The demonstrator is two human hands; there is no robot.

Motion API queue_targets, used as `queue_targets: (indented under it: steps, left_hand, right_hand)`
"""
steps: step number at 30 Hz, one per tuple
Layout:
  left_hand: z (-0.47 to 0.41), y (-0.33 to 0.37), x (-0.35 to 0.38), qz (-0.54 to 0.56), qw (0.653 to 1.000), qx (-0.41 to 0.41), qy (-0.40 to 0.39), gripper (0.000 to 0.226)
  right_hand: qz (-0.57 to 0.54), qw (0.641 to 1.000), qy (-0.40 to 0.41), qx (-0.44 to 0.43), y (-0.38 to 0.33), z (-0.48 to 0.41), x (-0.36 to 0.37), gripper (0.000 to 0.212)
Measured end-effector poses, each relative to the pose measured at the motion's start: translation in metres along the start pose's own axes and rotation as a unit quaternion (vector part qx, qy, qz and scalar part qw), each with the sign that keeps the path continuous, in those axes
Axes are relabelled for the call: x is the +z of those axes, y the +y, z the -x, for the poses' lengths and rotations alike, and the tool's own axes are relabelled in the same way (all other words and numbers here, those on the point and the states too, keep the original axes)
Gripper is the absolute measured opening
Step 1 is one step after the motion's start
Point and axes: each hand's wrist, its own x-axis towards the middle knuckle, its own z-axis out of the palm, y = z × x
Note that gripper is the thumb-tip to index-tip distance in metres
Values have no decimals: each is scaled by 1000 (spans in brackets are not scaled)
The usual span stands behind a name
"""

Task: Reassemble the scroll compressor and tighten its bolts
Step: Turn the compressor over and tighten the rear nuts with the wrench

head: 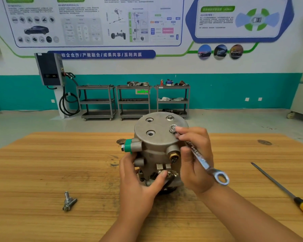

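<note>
- Head view: the left hand [140, 179] grips the lower body of the compressor [157, 137]. Its thumb presses on the front by the small screws and its fingers curl round the left side.
- The right hand [194, 158] is wrapped round the shank of a wrench [205, 165], with its fingertips on a bolt [173, 128] at the right rim of the top cover. The wrench's ring end points down towards the person; its other end is hidden under the fingers.
- The compressor stands upright mid-bench, nearer the far edge. It is grey metal with a flat round cover, which shows two open holes on the left and a second bolt [170, 117] at the far side. A green cap [128, 145] juts from its left.
- On the wooden bench [42, 163], loose bolts [69, 201] lie towards the near left. A yellow-handled tool [287, 191] lies by the right edge.
</note>
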Motion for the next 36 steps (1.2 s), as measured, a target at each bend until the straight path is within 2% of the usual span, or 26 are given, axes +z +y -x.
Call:
queue_targets:
  steps: [3,6,11,15,17,19,21,24,30,36]
  left_hand:
    - [0,-1,0,4,1000,4,0,64]
    - [0,2,0,12,1000,2,-5,63]
    - [-1,3,1,15,1000,12,-4,69]
    - [0,3,1,16,1000,6,-1,65]
    - [1,1,0,3,1000,-3,-6,69]
    - [1,2,-1,-7,1000,-4,-11,67]
    - [0,3,-1,-10,1000,-5,-18,64]
    - [0,5,-1,-11,1000,-5,-19,64]
    - [1,6,0,-15,1000,-12,-21,69]
    - [2,6,0,-21,999,-18,-26,72]
  right_hand:
    - [117,986,-40,-109,-1,-7,-8,17]
    - [179,967,-57,-170,-7,-15,-9,11]
    - [259,946,-77,-177,-18,-19,-6,14]
    - [217,955,-63,-193,-23,-29,-11,13]
    - [114,987,-39,-110,-23,-36,-14,15]
    - [-49,997,11,57,-24,-44,-18,14]
    - [-190,959,58,202,-21,-53,-25,14]
    - [-288,896,79,329,-9,-60,-36,17]
    - [-373,809,61,449,7,-57,-40,22]
    - [-341,793,66,500,14,-55,-41,22]
